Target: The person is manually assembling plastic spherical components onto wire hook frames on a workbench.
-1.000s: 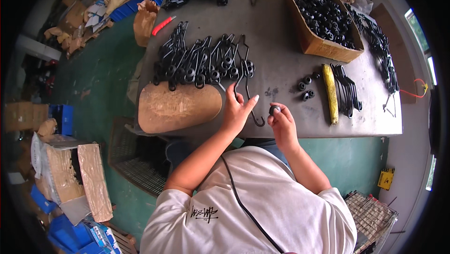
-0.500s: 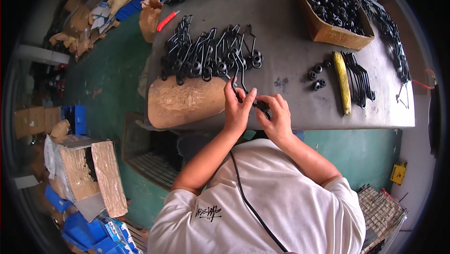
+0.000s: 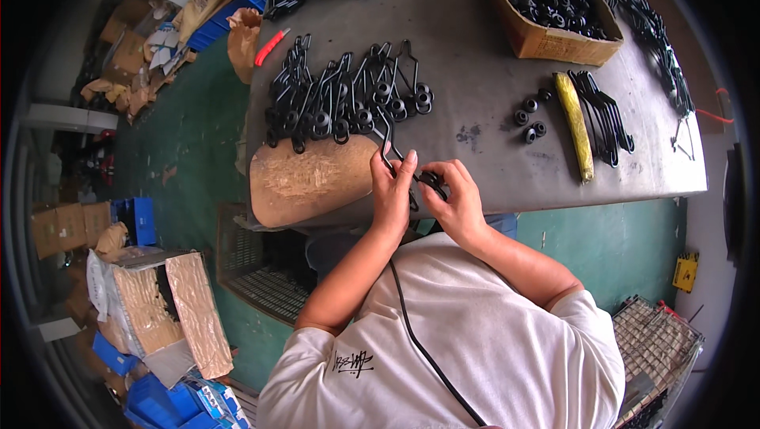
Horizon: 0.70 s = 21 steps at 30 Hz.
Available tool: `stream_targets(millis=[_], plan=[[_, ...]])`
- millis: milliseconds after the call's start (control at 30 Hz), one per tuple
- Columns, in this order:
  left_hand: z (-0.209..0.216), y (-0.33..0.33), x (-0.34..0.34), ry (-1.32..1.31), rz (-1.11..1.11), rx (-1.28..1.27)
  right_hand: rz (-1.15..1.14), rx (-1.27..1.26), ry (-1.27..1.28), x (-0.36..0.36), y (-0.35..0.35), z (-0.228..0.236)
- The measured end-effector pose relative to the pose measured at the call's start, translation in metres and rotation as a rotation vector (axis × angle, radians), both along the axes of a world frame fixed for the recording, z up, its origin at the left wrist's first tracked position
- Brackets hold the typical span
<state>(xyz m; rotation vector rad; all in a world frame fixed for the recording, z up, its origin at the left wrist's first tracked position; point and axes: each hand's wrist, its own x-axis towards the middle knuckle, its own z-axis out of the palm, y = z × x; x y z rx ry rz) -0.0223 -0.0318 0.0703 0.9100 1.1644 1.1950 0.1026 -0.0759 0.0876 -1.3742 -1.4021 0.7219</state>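
Wire hook point(image 3: 389, 138) at lower centre of frame, held above the near edge of the surface point(image 3: 491, 168). Left hand point(image 3: 392, 203) closed around it, thumb against fingers, the upper bend standing clear. Right hand point(image 3: 460, 204) just beside, thumb and fingertips pinched on a black round piece point(image 3: 432, 181); whether that piece is on the wire, cannot tell, fingers cover the join.

Handling, by judgement: wire thin, stiff, light; should keep its bends under finger pressure. Smooth dark finish, likely a little slick, apt to roll or swivel in a loose grip. Best held on a straight run between bends, thumb opposed. Round piece small and light, perhaps rubber or plastic with some give; rim pinch suits it, hole left free. Neither looks fragile.

Nearby: heap of hooks with round pieces point(image 3: 321, 122) left of centre, above a brown board point(image 3: 309, 180); hooks there overlap, so likely to snag. Loose round pieces point(image 3: 530, 135) right of centre, beside a yellow stick point(image 3: 574, 128) and bare hooks point(image 3: 608, 120).
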Motion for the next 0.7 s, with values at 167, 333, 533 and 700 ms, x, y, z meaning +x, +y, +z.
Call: stream_targets(millis=[167,333,533,700], plan=[[0.005,0.008,-0.004,0.155,0.026,0.112,0.144,-0.219,0.146,0.005,0.002,-0.001],[0.003,0.011,-0.008,0.212,-0.015,0.091,0.122,0.054,-0.193,0.002,-0.003,0.001],[-0.002,0.004,-0.009,0.190,-0.045,0.001,0.112,0.321,-0.511,0.002,-0.003,-0.001],[-0.011,0.000,-0.009,0.262,-0.052,0.029,0.142,0.380,-0.537,0.002,0.001,-0.011]])
